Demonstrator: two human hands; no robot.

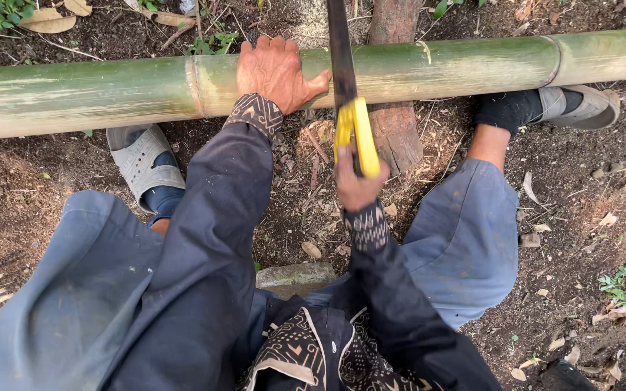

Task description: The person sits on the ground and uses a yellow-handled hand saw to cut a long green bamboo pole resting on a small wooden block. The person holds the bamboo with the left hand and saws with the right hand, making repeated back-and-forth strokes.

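Dark, crumbly soil (pixel 574 217) scattered with dry leaves and small green weeds fills the view, seen from above by a person crouching outdoors. Across the top runs a long green bamboo pole (pixel 110 90), lying almost level and propped on a short brown log (pixel 393 130) that lifts it clear of the ground, apparently so a blade can pass through. The left hand (pixel 277 72) lies flat on top of the pole, fingers spread over its far side and thumb pointing toward the blade, seemingly pressing down to keep the pole from rolling. Just beside that thumb, the dark blade of a handsaw (pixel 341 54) crosses the pole at a right angle, close to the log where the pole is best supported. The right hand (pixel 356 185) is clenched around the saw's yellow handle (pixel 360 134), pulled back toward the body. Both arms wear dark sleeves with patterned cuffs. The knees, in grey-blue trousers, spread wide to either side of the cut. A grey sandal (pixel 143 163) sits beneath the pole at left; another sandal (pixel 581 105), at right, lies tucked against the pole.
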